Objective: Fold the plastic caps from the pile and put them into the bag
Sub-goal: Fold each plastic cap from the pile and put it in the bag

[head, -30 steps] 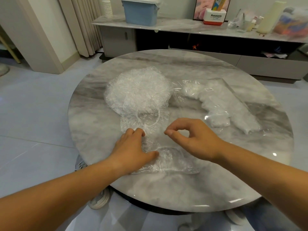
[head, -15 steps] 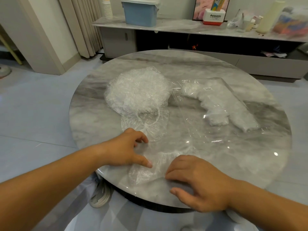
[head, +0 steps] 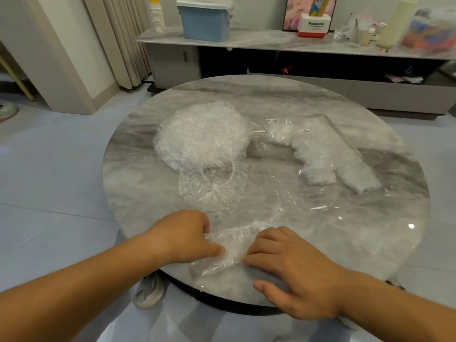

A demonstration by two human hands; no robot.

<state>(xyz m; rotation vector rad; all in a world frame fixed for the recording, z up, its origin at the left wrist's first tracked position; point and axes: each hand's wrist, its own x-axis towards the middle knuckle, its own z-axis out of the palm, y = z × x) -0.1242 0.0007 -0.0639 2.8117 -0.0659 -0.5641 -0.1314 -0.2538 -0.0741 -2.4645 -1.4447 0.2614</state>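
Plastic cap lies crumpled at the near edge of the round marble table, between our two hands. Our left hand grasps its left end, with the fingers curled down onto the film and the thumb stretched along it, pointing right. Our right hand is relaxed and holds nothing. Its fingertips rest on the cap's right side, and the thumb lies apart, nearer the table's rim.

Farther in, left of centre, we see the pile of caps, a heap of clear, wrinkled film. One loose cap lies spread flat just in front of the pile, touching it. To the right lies the clear bag, flat on the table, with white folded caps inside and a small label near its far end.

Beyond the table we see a low cabinet carrying a blue lidded box, a stack of paper cups and a Panasonic box.
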